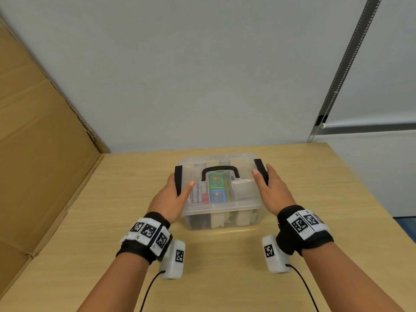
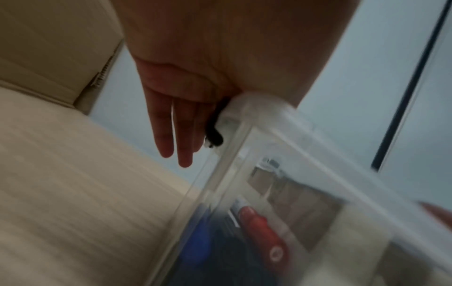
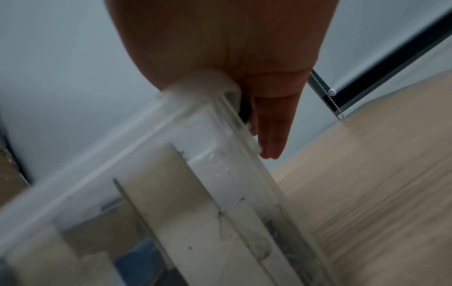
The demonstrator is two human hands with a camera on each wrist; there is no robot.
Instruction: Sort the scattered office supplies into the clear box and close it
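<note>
The clear box (image 1: 245, 204) stands on the table with its lid on and a black carry handle (image 1: 219, 171) lying flat on top. Through the plastic I see supplies: a green and blue item (image 1: 216, 188), something red (image 1: 204, 198) and white pieces. My left hand (image 1: 173, 192) lies over the black left latch (image 1: 178, 176), thumb on the lid. My right hand (image 1: 272, 190) covers the black right latch (image 1: 261, 170) the same way. In the wrist views the left fingers (image 2: 176, 125) and right fingers (image 3: 269, 125) run straight down the box's sides.
A large sheet of cardboard (image 1: 45, 154) leans along the table's left side. The wooden table (image 1: 315, 199) ends at a pale wall behind the box and drops off at the right edge. A dark rail (image 1: 337, 86) runs up the wall.
</note>
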